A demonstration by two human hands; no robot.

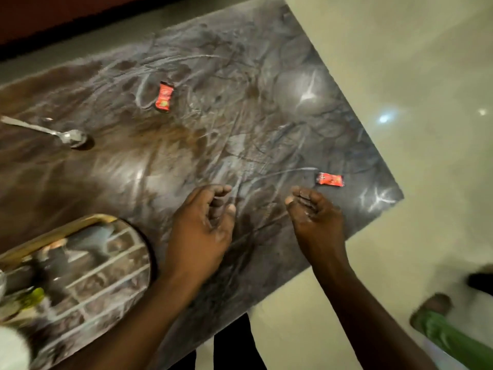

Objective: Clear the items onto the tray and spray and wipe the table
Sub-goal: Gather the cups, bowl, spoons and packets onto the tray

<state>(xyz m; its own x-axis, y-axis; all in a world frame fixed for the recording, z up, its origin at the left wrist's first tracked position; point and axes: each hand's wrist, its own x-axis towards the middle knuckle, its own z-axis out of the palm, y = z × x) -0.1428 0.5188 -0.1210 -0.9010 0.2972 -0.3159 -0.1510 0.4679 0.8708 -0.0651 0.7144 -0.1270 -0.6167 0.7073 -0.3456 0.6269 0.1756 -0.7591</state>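
A: Sachets first. One red sachet [330, 179] lies near the right corner of the tabletop [240, 124], just beyond the right hand [314, 220]. A second red sachet [164, 97] sits farther off, toward the far middle. A spoon [53, 133] lies at the far left.

B: And where do they go?

A: Onto the tray [61, 231], at the near left edge. It already carries some things, though they are too blurred to name.

B: How would you take the nearer sachet?

A: It is thin and flat on a glossy surface, so I judge a pinch at one crimped end works better than pressing down on the middle. Sliding it toward the table edge could send it to the floor.

B: What are the hands doing?

A: Both hover low over the near side, palms turned toward each other. The right hand's grip is loosely curled and holds nothing, fingertips pointing at the sachet. The left hand [202, 222] is half open, fingers spread, also empty.

B: Spraying yet?

A: No bottle or cloth is in view.
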